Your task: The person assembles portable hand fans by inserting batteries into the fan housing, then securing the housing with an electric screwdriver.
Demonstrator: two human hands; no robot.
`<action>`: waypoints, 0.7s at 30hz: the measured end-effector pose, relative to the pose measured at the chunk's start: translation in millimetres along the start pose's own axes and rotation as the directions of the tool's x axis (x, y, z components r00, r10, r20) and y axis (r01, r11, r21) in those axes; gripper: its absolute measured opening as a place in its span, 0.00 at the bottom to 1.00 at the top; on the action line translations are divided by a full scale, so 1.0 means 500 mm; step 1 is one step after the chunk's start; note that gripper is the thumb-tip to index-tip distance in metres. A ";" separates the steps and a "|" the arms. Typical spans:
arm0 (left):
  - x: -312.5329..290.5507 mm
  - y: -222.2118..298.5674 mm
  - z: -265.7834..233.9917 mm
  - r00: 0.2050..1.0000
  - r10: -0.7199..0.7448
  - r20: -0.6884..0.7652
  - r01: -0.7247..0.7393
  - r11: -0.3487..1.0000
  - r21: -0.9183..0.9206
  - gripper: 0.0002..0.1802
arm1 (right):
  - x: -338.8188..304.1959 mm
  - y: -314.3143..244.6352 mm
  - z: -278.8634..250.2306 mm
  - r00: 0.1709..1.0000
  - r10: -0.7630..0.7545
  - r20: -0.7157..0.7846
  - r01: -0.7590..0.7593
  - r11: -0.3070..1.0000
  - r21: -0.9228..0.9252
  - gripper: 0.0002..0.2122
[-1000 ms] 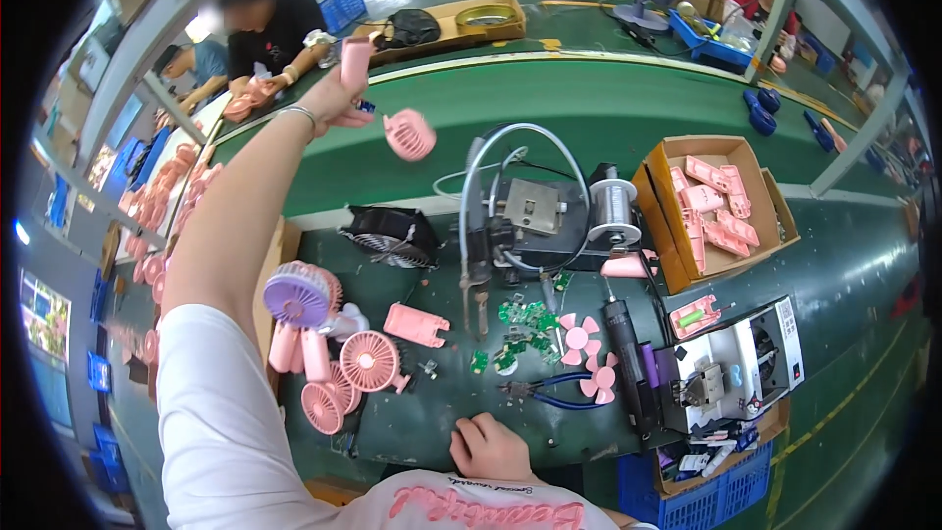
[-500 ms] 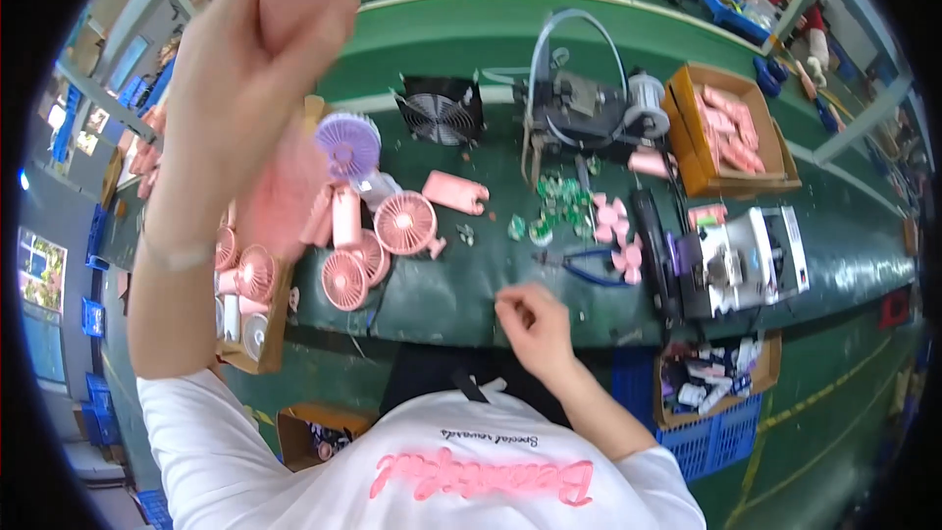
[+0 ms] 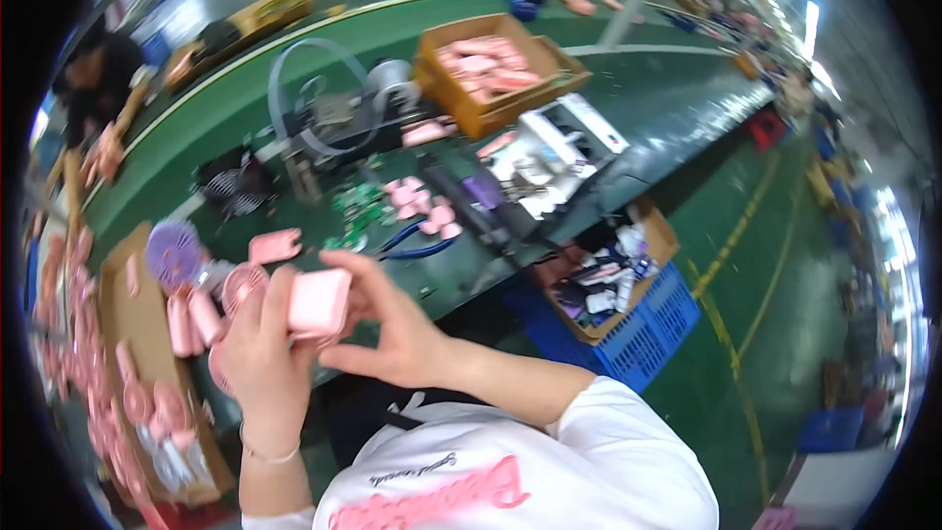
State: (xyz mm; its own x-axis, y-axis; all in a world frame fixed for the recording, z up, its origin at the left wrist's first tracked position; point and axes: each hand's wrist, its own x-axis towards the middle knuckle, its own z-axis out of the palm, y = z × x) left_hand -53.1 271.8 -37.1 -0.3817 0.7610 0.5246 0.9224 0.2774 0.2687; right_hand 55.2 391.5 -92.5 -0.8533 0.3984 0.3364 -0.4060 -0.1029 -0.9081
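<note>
Lettering showed on the front of the person's white shirt: a short line of small black script and, below it in this view, a larger word in puffy pink letters. Both lines ran at a slant, upside down to the camera, and the pink word's left end was blurred.

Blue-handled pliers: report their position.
Just left of centre in the head view, the pliers lie on the green table, beside pink fan blades and beyond the right hand.
</note>
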 end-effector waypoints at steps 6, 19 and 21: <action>-0.023 -0.017 0.100 0.984 0.114 0.139 -0.124 0.990 0.069 0.35 | -0.005 0.045 -0.034 0.954 -0.009 -0.298 -0.075 0.960 -0.268 0.25; -0.067 -0.067 0.127 0.948 -0.026 0.317 0.102 0.969 -0.225 0.36 | -0.012 0.184 -0.186 0.861 -0.092 -0.501 -0.156 0.889 -0.432 0.24; -0.065 -0.089 0.121 0.955 -0.006 0.295 0.081 0.967 -0.242 0.35 | -0.010 0.196 -0.196 0.838 -0.154 -0.523 -0.186 0.821 -0.540 0.26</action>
State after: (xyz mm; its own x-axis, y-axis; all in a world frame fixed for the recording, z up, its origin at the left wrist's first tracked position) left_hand -78.3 270.2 -115.1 -0.3530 0.8985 0.2611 0.8465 0.1878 0.4981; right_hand 51.8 468.4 -207.8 -0.4818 0.8264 0.2913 0.0019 0.3334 -0.9428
